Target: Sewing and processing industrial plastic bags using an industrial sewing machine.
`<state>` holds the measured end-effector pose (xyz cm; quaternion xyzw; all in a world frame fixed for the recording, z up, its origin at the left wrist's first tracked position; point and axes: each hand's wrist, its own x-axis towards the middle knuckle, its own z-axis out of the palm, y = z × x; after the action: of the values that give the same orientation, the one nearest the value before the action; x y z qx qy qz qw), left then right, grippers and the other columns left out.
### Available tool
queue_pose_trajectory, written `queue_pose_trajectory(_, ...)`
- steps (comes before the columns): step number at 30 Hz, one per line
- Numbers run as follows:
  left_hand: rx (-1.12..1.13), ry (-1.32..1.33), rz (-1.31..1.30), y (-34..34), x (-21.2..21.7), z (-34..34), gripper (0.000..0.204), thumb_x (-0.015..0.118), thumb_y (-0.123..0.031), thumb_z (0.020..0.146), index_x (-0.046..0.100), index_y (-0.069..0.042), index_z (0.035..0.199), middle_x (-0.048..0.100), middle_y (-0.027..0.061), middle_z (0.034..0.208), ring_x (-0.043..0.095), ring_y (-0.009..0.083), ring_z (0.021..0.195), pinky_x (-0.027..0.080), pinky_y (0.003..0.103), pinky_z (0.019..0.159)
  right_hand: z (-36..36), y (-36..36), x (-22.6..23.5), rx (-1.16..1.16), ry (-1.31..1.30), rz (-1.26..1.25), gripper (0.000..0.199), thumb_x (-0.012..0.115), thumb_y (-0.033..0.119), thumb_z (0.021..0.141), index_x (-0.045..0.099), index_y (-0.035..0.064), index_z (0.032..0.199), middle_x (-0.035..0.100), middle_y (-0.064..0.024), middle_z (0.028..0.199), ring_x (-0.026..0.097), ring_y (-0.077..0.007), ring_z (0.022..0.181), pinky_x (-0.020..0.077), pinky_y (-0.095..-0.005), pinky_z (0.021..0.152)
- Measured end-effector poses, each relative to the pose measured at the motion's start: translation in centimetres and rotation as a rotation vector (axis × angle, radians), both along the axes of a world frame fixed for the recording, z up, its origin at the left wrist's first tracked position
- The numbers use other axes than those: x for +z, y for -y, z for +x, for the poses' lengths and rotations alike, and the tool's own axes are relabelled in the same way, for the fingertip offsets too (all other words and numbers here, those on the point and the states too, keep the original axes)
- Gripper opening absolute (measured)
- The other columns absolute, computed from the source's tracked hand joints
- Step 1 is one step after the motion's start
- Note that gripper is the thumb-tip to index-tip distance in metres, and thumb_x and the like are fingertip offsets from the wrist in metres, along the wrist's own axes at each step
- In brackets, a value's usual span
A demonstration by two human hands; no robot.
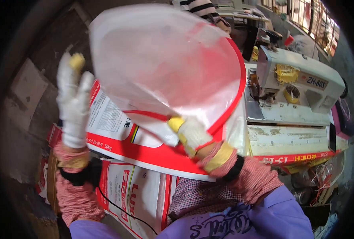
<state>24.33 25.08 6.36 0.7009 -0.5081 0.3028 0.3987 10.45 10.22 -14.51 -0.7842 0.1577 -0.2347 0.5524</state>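
My left hand (73, 105), in a white glove with a yellow-wrapped fingertip, is raised at the left with its fingers apart and nothing in them. A large white-and-red sack (145, 59) billows up in front of me, its mouth spread wide and rimmed with red; part of it is blurred. At the sack's lower edge my right hand (193, 133), gloved in white with yellow wrapping, is closed on the material. Beneath it lie flat printed sacks (153, 157) in white and red, and the raised sack hides much of them.
A sewing machine (304, 83) stands on a worn worktable (288, 139) at the right. More printed sacks (141, 195) lie by my lap. Beyond the raised sack is another person in a striped sleeve (202, 8). A thin black cable (123, 209) runs below my left wrist.
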Motion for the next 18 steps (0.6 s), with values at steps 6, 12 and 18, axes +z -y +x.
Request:
queue_pose_trajectory(6, -0.192, -1.093, 0.181, -11.7, -14.2, 0.6, 0.046, 0.039, -0.037, 0.092, 0.049, 0.002, 0.114, 0.056, 0.0106, 0.108, 0.054, 0.018, 0.097, 0.043, 0.031, 0.083, -4.0, -13.0, 0.8, 0.824, -0.263, -0.045, 0.03, 0.054, 0.03, 0.078, 0.06, 0.0011, 0.085, 0.061, -0.0178, 0.074, 0.059, -0.0348, 0.068, 0.0459, -0.0392, 0.059)
queue_pose_trajectory(12, -0.075, -0.94, 0.017, -17.4, -14.8, -1.1, 0.041, 0.041, -0.033, 0.089, 0.051, 0.002, 0.108, 0.057, 0.0109, 0.102, 0.054, 0.0197, 0.092, 0.043, 0.031, 0.081, -12.5, -5.5, 4.6, 0.869, 0.012, 0.289, 0.06, 0.062, 0.024, 0.078, 0.038, -0.0008, 0.127, 0.051, -0.0142, 0.118, 0.051, -0.0266, 0.108, 0.0398, -0.0368, 0.092)
queue_pose_trajectory(18, 0.022, -0.898, -0.051, -22.6, -17.4, -3.4, 0.035, 0.042, -0.028, 0.087, 0.053, 0.001, 0.102, 0.057, 0.0113, 0.097, 0.054, 0.0214, 0.087, 0.043, 0.031, 0.078, -11.8, 1.2, 11.5, 0.491, 0.474, 1.099, 0.07, 0.051, 0.058, 0.079, 0.045, -0.0017, 0.115, 0.044, -0.0201, 0.122, 0.04, -0.0312, 0.118, 0.0365, -0.0591, 0.091)
